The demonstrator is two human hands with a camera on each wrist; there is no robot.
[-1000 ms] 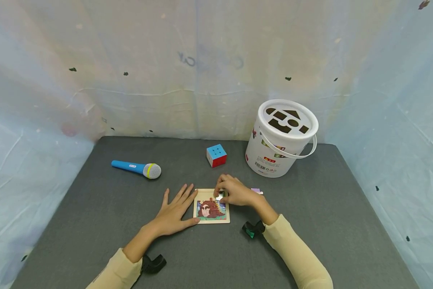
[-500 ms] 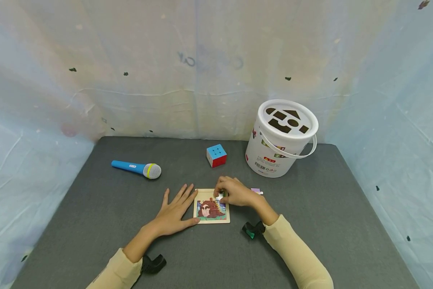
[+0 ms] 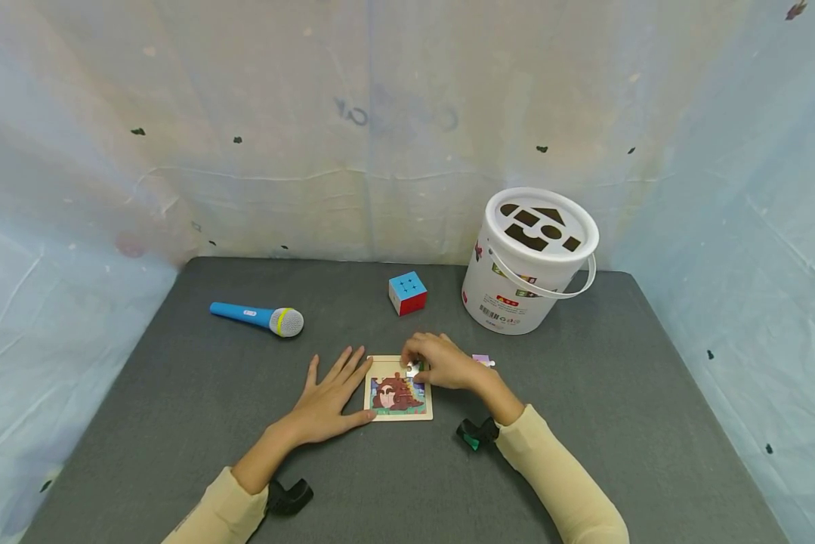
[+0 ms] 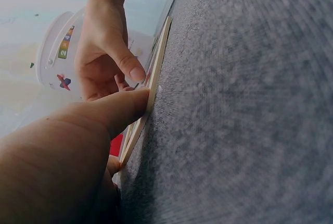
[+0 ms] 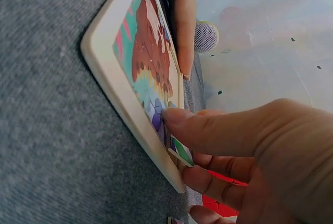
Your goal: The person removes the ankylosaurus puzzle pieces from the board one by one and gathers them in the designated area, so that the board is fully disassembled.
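A small wooden jigsaw puzzle (image 3: 395, 396) in a pale frame lies on the dark table, with a brown animal picture partly filled in. My left hand (image 3: 327, 404) lies spread at its left edge, thumb and fingertips touching the frame. Over the puzzle's upper right corner, my right hand (image 3: 443, 360) pinches a puzzle piece (image 5: 180, 151) between thumb and fingers. That piece has green on its face and is tilted against the board in the right wrist view. In the left wrist view the left thumb (image 4: 132, 107) presses the frame's side.
A loose purple puzzle piece (image 3: 483, 360) lies just right of the right hand. Behind stand a cube puzzle (image 3: 408, 293) and a white lidded bucket (image 3: 526, 264) with shape holes. A blue toy microphone (image 3: 257, 317) lies at the back left.
The right hand's fingers have shifted very slightly left with the piece they pinch. My left hand stays in place on the frame.
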